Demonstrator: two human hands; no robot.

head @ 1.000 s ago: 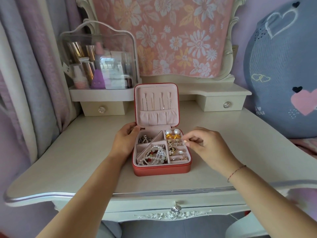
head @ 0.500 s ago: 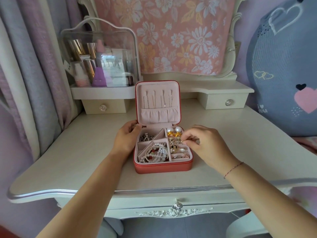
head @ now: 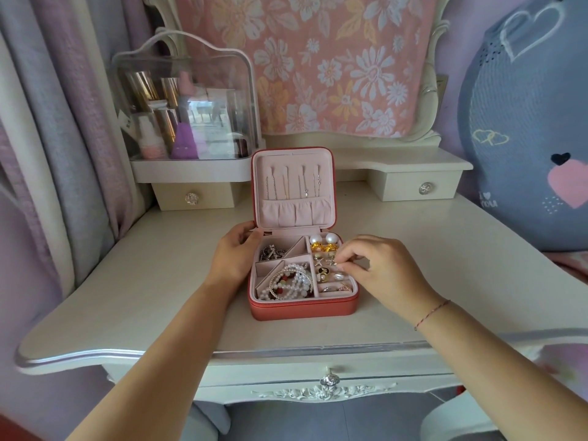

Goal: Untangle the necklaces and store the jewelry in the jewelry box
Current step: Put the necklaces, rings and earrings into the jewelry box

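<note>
on the dresser [head: 413,265], open red jewelry box [head: 302,308]

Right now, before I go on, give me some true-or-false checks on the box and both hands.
1. The jewelry box has its lid standing open. True.
2. The left hand is clear of the box. False: it holds the box's left edge by the hinge.
3. The right hand has its fingertips at the box's right-side compartments. True.
4. The pearl bracelets lie in the back-left compartment. False: they lie front-left.
5. Two large pearls sit in the back-right compartment. True.
</note>
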